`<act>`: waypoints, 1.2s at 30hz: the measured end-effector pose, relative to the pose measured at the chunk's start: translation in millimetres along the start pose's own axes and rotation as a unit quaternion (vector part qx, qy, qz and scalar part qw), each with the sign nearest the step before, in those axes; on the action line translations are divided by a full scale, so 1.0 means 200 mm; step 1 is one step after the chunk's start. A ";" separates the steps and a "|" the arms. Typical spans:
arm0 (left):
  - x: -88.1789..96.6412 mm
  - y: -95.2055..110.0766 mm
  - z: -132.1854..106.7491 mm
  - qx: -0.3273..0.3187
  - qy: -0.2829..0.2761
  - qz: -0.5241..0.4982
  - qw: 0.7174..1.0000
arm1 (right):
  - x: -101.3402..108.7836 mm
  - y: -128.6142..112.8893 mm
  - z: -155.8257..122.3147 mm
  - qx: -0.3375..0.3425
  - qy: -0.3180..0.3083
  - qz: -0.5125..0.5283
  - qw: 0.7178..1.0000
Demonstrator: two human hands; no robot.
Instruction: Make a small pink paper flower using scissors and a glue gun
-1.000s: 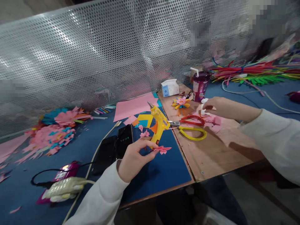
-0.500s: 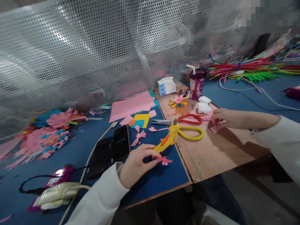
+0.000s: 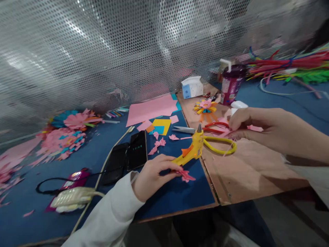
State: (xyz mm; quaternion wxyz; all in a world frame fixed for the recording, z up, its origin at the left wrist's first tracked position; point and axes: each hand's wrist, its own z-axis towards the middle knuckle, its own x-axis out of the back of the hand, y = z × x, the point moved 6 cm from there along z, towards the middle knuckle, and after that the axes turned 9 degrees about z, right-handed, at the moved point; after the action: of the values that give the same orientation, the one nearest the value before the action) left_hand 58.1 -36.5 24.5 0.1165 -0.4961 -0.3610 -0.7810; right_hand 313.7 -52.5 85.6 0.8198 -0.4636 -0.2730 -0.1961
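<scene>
My left hand [image 3: 151, 176] pinches a small folded pink paper flower [image 3: 187, 176] between thumb and fingers, low over the blue tabletop. Just behind those fingers is a yellow hot glue gun [image 3: 196, 145] with an orange trigger, its nozzle pointing up. On the right, my right hand [image 3: 272, 132] is closed with thumb and fingertips together on a pink paper piece [image 3: 255, 128], partly hidden by the fingers. Beneath and left of it lie scissors [image 3: 185, 129] with red and yellow handle loops. Pink scraps [image 3: 159, 142] lie left of the glue gun.
Two dark phones [image 3: 137, 151] and a cable lie at left, near a power strip [image 3: 73, 197]. Paper flowers [image 3: 61, 139] are piled far left. A purple cup [image 3: 231, 85], tissue pack [image 3: 192, 87] and finished flower [image 3: 205, 106] stand along the back, before a perforated metal screen [image 3: 115, 51].
My right hand has come up and nearer to me, lifting pink paper off the wooden board. My left hand still pinches the paper flower. The view has shifted slightly.
</scene>
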 end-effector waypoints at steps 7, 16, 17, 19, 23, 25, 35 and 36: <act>-0.01 0.01 -0.01 -0.008 -0.007 0.013 1.000 | -0.38 -0.04 -0.11 0.087 -0.146 0.041 0.985; 0.00 0.00 0.00 -0.023 0.010 0.005 1.000 | -0.27 -0.01 -0.02 0.105 -0.108 0.028 0.988; 0.00 0.00 0.00 -0.021 0.009 0.005 1.000 | -0.25 -0.02 -0.01 0.115 -0.093 0.020 0.989; 0.00 -0.03 0.00 -0.014 0.006 -0.002 1.000 | -0.20 -0.01 0.02 0.110 -0.068 -0.002 0.992; 0.00 -0.07 0.01 0.000 -0.009 -0.041 0.999 | -0.11 0.03 0.07 0.077 0.000 -0.050 0.996; -0.01 -0.09 0.02 0.005 -0.019 -0.059 0.998 | -0.08 0.02 0.11 0.103 0.020 -0.058 0.993; -0.01 -0.16 0.04 0.060 -0.024 -0.133 0.989 | -0.11 -0.06 0.31 0.248 0.006 -0.061 0.967; -0.01 -0.16 0.04 0.064 -0.024 -0.143 0.987 | -0.12 -0.06 0.32 0.252 -0.006 -0.067 0.965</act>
State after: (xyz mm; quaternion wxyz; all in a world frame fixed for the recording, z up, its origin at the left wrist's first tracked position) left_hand 47.0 -8.4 9.3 0.0261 -0.4495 -0.4802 -0.7528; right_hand 270.8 -0.2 104.4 0.8934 -0.2242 -0.3491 -0.1724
